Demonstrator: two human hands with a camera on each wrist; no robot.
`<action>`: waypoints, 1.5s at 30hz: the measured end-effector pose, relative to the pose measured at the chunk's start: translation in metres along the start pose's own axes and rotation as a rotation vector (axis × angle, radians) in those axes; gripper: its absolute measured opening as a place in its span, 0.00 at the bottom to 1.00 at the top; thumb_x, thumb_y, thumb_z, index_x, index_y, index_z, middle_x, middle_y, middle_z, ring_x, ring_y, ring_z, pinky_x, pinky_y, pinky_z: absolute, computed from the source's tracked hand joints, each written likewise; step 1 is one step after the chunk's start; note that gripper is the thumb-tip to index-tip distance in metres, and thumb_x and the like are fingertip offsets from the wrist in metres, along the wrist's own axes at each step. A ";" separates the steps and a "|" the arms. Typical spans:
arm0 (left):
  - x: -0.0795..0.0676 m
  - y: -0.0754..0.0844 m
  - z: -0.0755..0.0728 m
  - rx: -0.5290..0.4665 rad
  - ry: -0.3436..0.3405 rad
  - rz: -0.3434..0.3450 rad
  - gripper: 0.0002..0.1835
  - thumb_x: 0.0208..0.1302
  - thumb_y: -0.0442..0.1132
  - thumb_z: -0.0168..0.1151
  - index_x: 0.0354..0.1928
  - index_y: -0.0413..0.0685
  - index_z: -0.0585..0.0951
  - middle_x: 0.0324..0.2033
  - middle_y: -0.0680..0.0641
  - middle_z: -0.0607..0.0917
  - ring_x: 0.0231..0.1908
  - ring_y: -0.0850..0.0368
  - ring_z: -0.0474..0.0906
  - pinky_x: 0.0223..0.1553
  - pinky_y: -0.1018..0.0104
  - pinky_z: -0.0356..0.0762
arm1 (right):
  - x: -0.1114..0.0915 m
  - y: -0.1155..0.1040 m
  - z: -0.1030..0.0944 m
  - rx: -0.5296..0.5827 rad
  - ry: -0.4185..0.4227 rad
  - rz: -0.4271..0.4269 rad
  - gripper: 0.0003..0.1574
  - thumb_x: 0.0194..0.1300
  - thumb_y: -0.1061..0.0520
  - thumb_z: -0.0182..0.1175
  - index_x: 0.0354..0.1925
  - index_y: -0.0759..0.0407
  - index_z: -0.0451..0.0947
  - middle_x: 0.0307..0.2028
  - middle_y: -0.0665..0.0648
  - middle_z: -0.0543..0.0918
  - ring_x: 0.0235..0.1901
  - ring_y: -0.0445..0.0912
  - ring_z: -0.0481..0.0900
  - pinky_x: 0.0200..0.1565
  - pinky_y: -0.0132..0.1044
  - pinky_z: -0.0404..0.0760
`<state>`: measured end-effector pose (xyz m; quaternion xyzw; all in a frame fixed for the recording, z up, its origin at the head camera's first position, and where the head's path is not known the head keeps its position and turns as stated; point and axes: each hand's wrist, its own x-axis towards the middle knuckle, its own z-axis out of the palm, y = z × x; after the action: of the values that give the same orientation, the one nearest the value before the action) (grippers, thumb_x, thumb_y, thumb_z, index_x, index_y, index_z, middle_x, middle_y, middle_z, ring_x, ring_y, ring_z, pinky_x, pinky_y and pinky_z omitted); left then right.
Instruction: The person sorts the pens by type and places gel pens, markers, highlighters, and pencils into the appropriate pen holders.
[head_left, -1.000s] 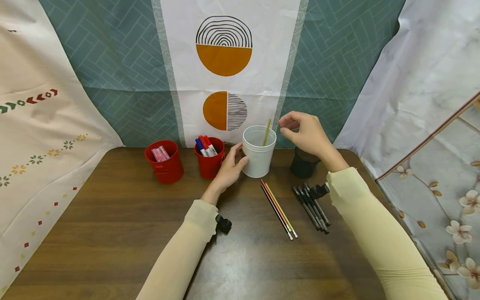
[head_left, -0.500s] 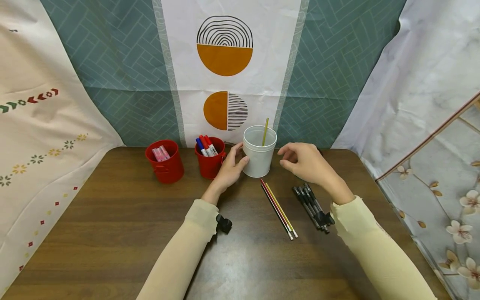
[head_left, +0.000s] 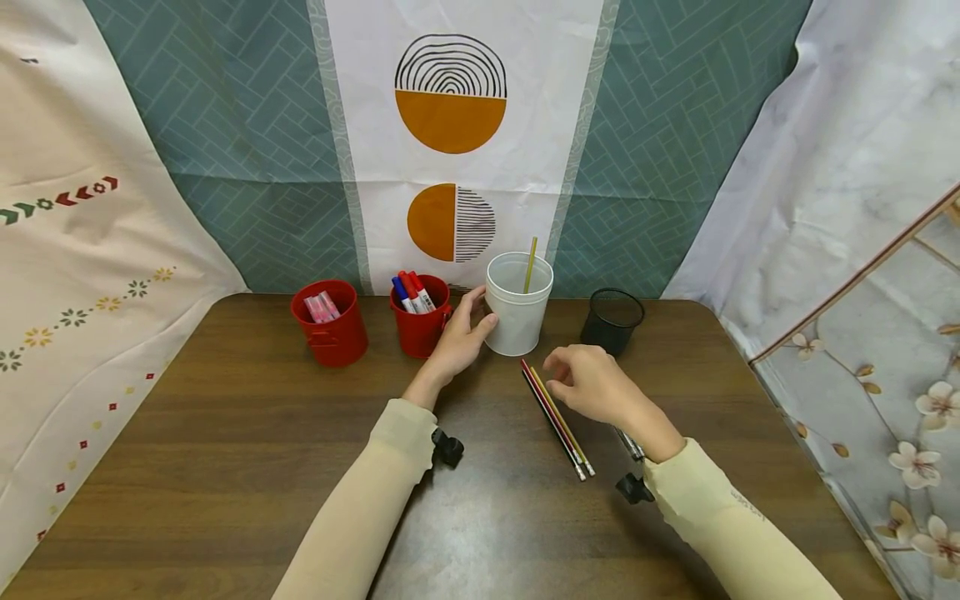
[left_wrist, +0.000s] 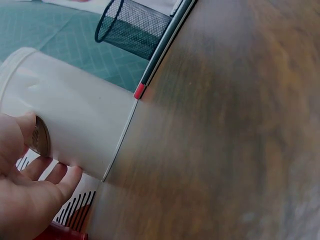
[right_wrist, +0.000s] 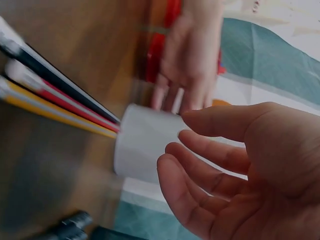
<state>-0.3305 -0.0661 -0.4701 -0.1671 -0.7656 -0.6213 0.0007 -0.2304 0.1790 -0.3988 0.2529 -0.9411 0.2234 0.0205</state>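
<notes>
My left hand [head_left: 455, 337] holds the left side of a white bucket [head_left: 517, 321], its thumb in front beside a brown oval piece in the left wrist view. A yellow-green pencil [head_left: 530, 265] stands inside the bucket. Three pencils [head_left: 558, 425], black, red and yellow, lie side by side on the table below it. Over their right side hovers my right hand [head_left: 596, 387], fingers loosely bent and nothing between them in the right wrist view. Black pens [head_left: 630, 444] lie mostly hidden beneath the right hand and wrist.
Left of the white bucket stands a red bucket [head_left: 420, 333] with blue and red markers. Farther left is another red bucket [head_left: 337, 342] holding pink-and-white items. A black mesh cup [head_left: 611, 321] stands at the back right. Cloth hangs behind the table [head_left: 225, 467].
My right hand has come down from beside the white bucket's rim toward the pencils, uncovering the mesh cup and covering most of the pens. The left hand stays on the bucket.
</notes>
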 end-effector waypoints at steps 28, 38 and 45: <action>0.001 -0.002 0.001 -0.015 0.000 0.016 0.33 0.83 0.40 0.56 0.83 0.52 0.57 0.79 0.43 0.65 0.78 0.42 0.62 0.79 0.45 0.60 | -0.007 -0.006 0.049 -0.171 -0.081 0.076 0.09 0.61 0.61 0.77 0.37 0.61 0.86 0.31 0.54 0.83 0.31 0.47 0.81 0.35 0.47 0.84; 0.000 -0.001 0.002 -0.017 -0.002 0.014 0.33 0.83 0.40 0.55 0.83 0.50 0.57 0.79 0.42 0.65 0.78 0.42 0.62 0.79 0.46 0.61 | -0.008 -0.016 0.055 -0.169 -0.072 0.046 0.09 0.57 0.66 0.77 0.35 0.62 0.86 0.30 0.57 0.88 0.28 0.51 0.85 0.33 0.49 0.85; 0.000 -0.001 0.001 -0.016 -0.004 0.011 0.33 0.83 0.40 0.55 0.83 0.51 0.56 0.79 0.42 0.64 0.79 0.42 0.62 0.79 0.46 0.61 | -0.006 -0.017 0.055 -0.156 -0.068 0.048 0.09 0.54 0.67 0.76 0.34 0.61 0.87 0.29 0.56 0.87 0.25 0.49 0.82 0.32 0.48 0.85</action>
<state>-0.3303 -0.0658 -0.4709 -0.1727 -0.7597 -0.6269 0.0012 -0.2127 0.1446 -0.4419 0.2351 -0.9617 0.1410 0.0029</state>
